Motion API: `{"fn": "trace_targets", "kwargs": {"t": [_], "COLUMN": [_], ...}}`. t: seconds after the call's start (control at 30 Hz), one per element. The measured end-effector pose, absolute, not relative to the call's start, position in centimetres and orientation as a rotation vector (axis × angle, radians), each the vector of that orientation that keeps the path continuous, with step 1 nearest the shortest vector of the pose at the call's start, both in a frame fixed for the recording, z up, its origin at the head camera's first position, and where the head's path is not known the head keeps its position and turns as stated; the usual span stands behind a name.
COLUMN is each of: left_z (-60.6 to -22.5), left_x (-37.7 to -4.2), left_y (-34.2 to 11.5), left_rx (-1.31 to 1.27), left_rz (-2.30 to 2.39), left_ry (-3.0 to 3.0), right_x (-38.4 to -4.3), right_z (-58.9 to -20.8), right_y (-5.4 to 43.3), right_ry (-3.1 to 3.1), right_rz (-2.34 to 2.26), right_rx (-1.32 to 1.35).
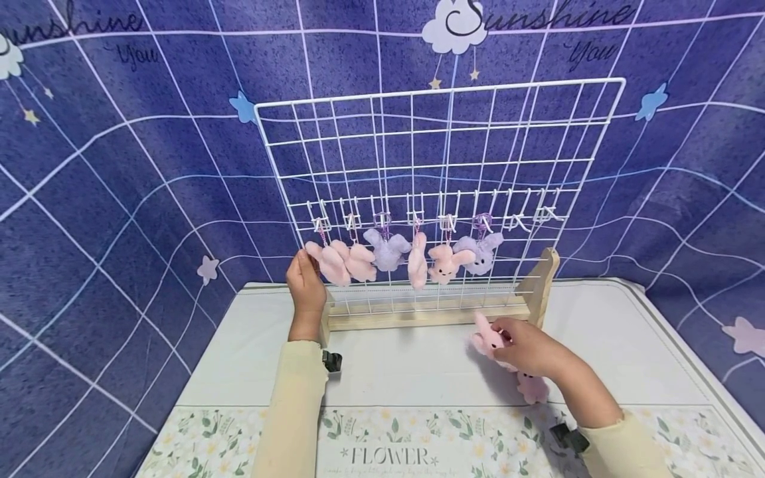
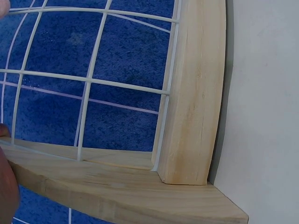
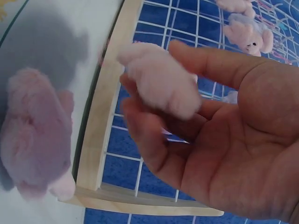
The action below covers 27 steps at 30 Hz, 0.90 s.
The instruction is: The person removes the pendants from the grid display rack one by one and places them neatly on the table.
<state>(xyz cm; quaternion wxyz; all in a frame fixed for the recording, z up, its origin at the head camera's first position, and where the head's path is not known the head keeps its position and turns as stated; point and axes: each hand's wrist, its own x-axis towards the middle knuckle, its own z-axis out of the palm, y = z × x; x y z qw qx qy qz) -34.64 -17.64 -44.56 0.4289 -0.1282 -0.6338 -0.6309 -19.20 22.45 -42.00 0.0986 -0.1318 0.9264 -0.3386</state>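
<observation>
My right hand (image 1: 528, 346) pinches a pink plush bunny keychain (image 1: 489, 337) between thumb and fingers, low in front of the wire rack's right side. In the right wrist view the same bunny, somewhat blurred, lies between thumb and fingertips. Another pink bunny (image 1: 532, 388) rests on the table just below this hand. At the rack's left end, my left hand (image 1: 307, 285) grips the side of the white wire display rack (image 1: 412, 166), beside the leftmost hanging pink bunny (image 1: 329, 263). Only a sliver of that hand shows in the left wrist view.
Several pink and lilac bunnies, such as a lilac one (image 1: 388, 251), hang from hooks along the grid. Bare hooks (image 1: 545, 214) are at the right. The rack stands on a wooden base (image 1: 418, 318). A floral mat (image 1: 382, 431) covers the table's front; a blue patterned cloth surrounds it.
</observation>
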Motion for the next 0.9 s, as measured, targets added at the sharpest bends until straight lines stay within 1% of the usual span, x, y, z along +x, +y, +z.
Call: {"fn": "trace_targets", "kwargs": {"t": [0.27,0.37,0.67,0.9], "left_z": [-44.7,-44.8,-44.6,-44.7], "left_x": [-34.7,-34.6,-34.6,-34.6], "left_y": [-17.8,-17.9,-17.6,-17.6], "left_rx": [-0.339,-0.344,-0.317,-0.311], "left_rz": [-1.555,-1.565,-1.587,-1.577], "left_ry": [-1.595,-1.595,-1.577,-1.571], "right_x": [-19.3,-19.1,-19.1,-19.4], "right_z": [-42.7,-43.0,-43.5,-44.2], "right_y": [22.4,22.5,22.5,22.6], "right_ry": [2.693,2.656,2.61,2.584], "right_rz": [-1.032,-1.057,-1.075,-1.021], "right_rx": [-0.206,-0.175,-0.264,-0.233]}}
